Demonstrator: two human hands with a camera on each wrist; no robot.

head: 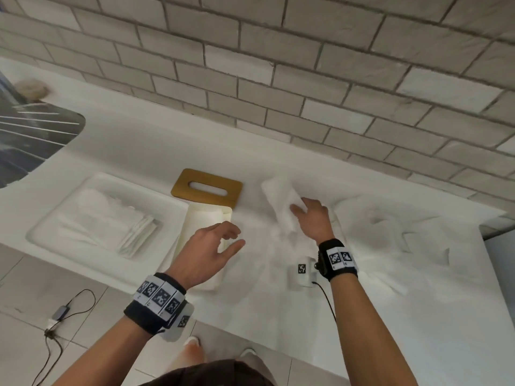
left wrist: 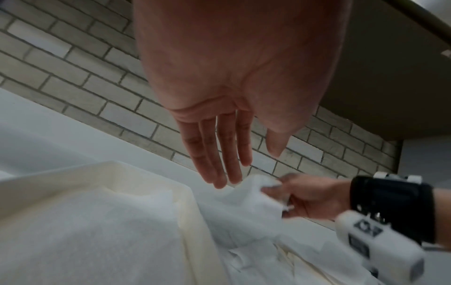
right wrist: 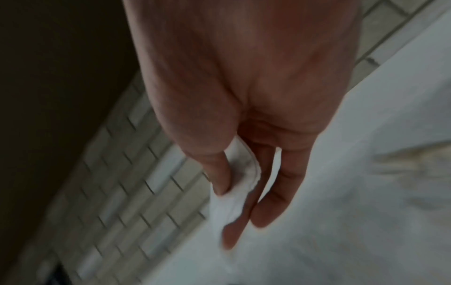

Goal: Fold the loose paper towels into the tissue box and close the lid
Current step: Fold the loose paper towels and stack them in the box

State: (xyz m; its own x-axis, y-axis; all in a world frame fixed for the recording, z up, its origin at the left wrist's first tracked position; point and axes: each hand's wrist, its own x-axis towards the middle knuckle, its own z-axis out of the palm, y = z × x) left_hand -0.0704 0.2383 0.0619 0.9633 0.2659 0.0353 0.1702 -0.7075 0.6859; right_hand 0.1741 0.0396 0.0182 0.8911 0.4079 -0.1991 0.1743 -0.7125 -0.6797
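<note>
- Paper towel first, from the head view: a white sheet lifted off the white desk, pinched at one end by the right hand, well right of the tissue box.
- That box sits open near the desk's front edge, cream-walled, with white towel already inside; the left hand hovers over its right side, fingers spread and relaxed, gripping nothing.
- Its wooden lid, with a long slot, lies flat on the desk, touching the box's far end.
- A shallow white tray holding folded towels rests left of the box; more loose towels spread over the desk on the right; a dark sink shows at far left, under a brick-tiled wall.
- From the left wrist view: the left hand has straight fingers, slightly apart, above the box rim; nothing is in it.
- Beyond them the right hand clutches the bunched paper towel, which trails down to the desk just beside the box.
- From the right wrist view, which is blurred: the right hand pinches a fold of paper towel between thumb and fingers, above the desk.
</note>
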